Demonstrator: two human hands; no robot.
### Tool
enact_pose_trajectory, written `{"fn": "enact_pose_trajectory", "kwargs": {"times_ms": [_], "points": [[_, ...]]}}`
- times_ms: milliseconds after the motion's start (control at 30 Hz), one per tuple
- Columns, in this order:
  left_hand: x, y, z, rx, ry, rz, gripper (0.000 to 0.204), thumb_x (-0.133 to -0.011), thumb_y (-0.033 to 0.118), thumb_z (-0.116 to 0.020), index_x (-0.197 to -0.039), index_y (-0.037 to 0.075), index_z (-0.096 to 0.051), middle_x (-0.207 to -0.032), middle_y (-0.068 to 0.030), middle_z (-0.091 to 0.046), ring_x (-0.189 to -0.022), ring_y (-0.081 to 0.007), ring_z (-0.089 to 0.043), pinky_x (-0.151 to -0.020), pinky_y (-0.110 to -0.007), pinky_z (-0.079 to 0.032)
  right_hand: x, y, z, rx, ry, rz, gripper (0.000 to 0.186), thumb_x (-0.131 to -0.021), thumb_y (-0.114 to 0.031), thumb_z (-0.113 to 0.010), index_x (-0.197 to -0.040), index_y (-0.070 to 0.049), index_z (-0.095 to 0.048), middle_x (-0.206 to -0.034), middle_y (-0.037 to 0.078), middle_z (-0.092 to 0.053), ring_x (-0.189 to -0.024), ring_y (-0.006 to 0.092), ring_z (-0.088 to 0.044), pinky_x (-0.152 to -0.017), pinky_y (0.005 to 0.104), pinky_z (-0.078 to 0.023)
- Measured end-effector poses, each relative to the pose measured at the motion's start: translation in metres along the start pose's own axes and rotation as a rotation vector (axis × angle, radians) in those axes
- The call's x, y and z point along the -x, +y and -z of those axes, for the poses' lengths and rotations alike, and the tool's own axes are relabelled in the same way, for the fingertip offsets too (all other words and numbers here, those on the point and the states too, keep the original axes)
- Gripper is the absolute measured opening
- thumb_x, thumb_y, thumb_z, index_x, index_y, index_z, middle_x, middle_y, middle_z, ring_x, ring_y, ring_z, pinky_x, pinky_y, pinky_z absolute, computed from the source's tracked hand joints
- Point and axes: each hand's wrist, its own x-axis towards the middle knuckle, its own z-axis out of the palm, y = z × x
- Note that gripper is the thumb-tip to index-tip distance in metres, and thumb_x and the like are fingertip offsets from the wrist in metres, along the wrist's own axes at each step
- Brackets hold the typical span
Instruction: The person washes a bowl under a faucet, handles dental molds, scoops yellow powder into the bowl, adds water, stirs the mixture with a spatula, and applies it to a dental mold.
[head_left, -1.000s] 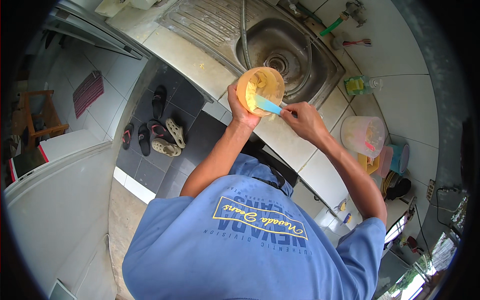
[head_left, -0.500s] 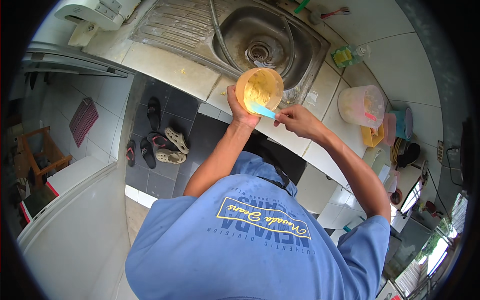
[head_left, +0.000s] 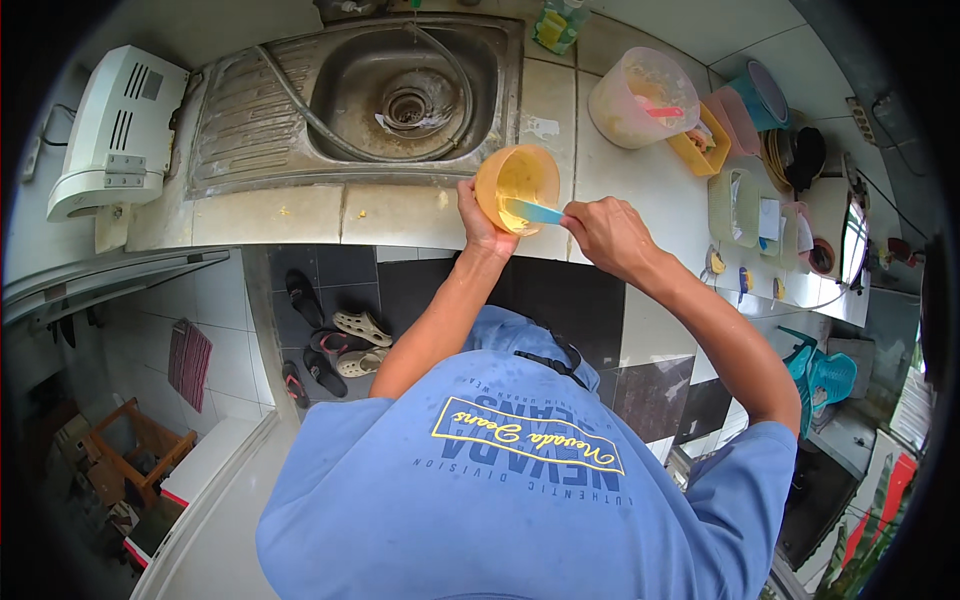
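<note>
My left hand (head_left: 484, 222) is closed around the side of an orange plastic bowl (head_left: 540, 165), held tilted above the front edge of the counter. Yellowish, creamy stuff (head_left: 512, 183) clings to the inside of the bowl. In my right hand (head_left: 612, 236) is the handle end of a light blue spatula (head_left: 535, 210). Its blade dips into the bowl near the lower rim. My fingers wrap the handle, so part of it is hidden.
Behind the bowl lies a steel sink (head_left: 490, 120) with a grey hose (head_left: 300, 108). On the right counter stand a cloudy pinkish tub (head_left: 620, 100) with a red handle, a yellow container (head_left: 686, 153) and a pale green basket (head_left: 735, 222). Shoes (head_left: 360, 328) sit on the floor at left.
The view has turned, so the sink now appears further left and the tub nearer the top. Inside the bowl, the spatula's blade has shifted. Both hands keep their hold.
</note>
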Motion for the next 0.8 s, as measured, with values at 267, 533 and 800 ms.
{"fn": "enact_pose_trajectory", "kwargs": {"times_ms": [267, 533, 800], "points": [[0.035, -0.082, -0.032, -0.169, -0.197, 0.103, 0.043, -0.09, 0.039, -0.035, -0.107, 0.006, -0.057, -0.106, -0.0078, -0.062, -0.102, -0.0231, -0.059, -0.09, -0.041, -0.049, 0.101, 0.073, -0.04, -0.135, 0.473, -0.265, 0.027, -0.092, -0.024, -0.055, -0.09, -0.001, -0.07, -0.065, 0.022, -0.062, -0.069, 0.0412, -0.064, -0.062, 0.0494, -0.049], [0.072, -0.196, -0.015, -0.486, -0.387, 0.256, 0.049, -0.098, 0.029, -0.017, -0.125, 0.004, -0.048, -0.123, -0.0126, -0.056, -0.111, -0.0254, -0.056, -0.1, -0.042, -0.043, 0.22, 0.095, -0.054, -0.587, 0.564, -0.331, 0.019, -0.092, -0.016, -0.054, -0.101, -0.002, -0.064, -0.064, 0.007, -0.056, -0.051, 0.0181, -0.058, -0.047, 0.0304, -0.045], [0.13, -0.281, -0.058, -0.75, -0.639, 0.832, 0.06, -0.098, 0.053, -0.024, -0.136, 0.008, -0.04, -0.122, -0.0156, -0.057, -0.104, -0.0301, -0.063, -0.075, -0.047, -0.06, 0.377, 0.116, -0.049, 0.493, 0.594, -0.248, 0.016, -0.082, -0.01, -0.059, -0.095, -0.004, -0.065, -0.079, 0.01, -0.062, -0.077, 0.0241, -0.066, -0.06, 0.0363, -0.054]]}}
